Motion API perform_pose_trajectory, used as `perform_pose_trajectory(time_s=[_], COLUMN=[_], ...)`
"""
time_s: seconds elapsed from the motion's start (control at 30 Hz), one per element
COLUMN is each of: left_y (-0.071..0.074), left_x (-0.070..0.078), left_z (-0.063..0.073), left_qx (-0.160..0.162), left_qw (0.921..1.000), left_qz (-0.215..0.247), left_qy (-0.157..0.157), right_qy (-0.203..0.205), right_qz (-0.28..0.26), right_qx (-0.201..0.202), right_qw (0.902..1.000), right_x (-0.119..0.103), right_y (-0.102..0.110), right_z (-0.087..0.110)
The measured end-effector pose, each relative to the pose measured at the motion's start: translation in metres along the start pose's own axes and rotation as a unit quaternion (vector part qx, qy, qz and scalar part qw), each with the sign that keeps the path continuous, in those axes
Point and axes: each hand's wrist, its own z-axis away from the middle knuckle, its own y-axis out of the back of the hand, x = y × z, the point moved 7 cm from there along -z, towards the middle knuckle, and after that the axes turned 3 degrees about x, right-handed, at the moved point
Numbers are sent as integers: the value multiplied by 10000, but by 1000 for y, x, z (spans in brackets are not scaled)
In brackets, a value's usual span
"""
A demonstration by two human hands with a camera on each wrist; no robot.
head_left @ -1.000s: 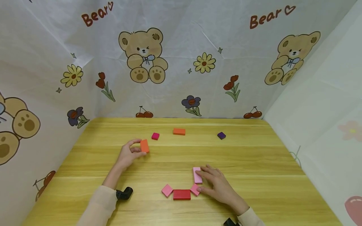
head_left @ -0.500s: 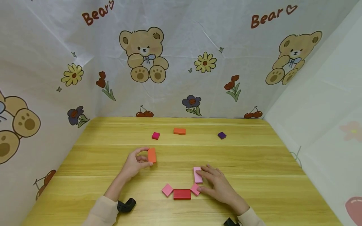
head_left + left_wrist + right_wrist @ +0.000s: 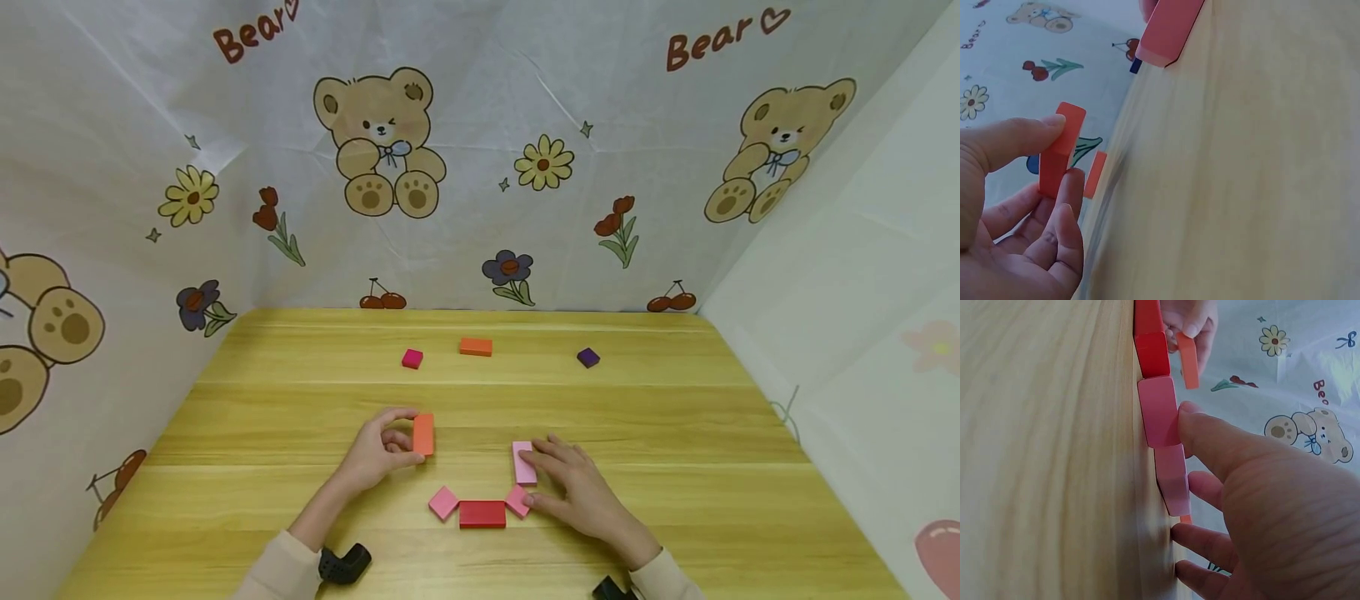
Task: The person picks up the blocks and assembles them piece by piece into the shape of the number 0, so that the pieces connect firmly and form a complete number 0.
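Note:
My left hand (image 3: 382,447) pinches an orange rectangular block (image 3: 423,435) between thumb and fingertips, close over the table left of centre. In the left wrist view that block (image 3: 1061,150) stands upright in the grip. A light-pink rectangular block (image 3: 522,468) lies beneath the fingers of my right hand (image 3: 581,498). The right thumb touches the pink square block (image 3: 517,502) below it, and the fingers are spread and relaxed. A red rectangular block (image 3: 482,514) runs between this square and another pink square (image 3: 444,504), their corners meeting its ends.
Toward the back of the wooden table (image 3: 675,433) lie a small magenta block (image 3: 412,358), another orange block (image 3: 476,347) and a small purple block (image 3: 588,357). A bear-printed cloth (image 3: 465,167) hangs behind. Black wrist devices, one on the left (image 3: 345,564), jut from the sleeves.
My left hand has carried the orange block rightward and nearer, toward the row of pink and red blocks. The right hand has stayed in place on the pink blocks.

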Motion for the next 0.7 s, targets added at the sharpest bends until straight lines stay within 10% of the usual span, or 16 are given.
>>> perform_pose_trajectory(time_s=[0.7], left_y=[-16], left_x=[-4], left_z=[8], left_qx=[-153], left_qw=[9925], left_qz=[-961], left_qy=[-736], right_qy=[21], right_qz=[12], right_qx=[-20], right_qw=[10000], right_x=[-1], right_y=[1], right_z=[0])
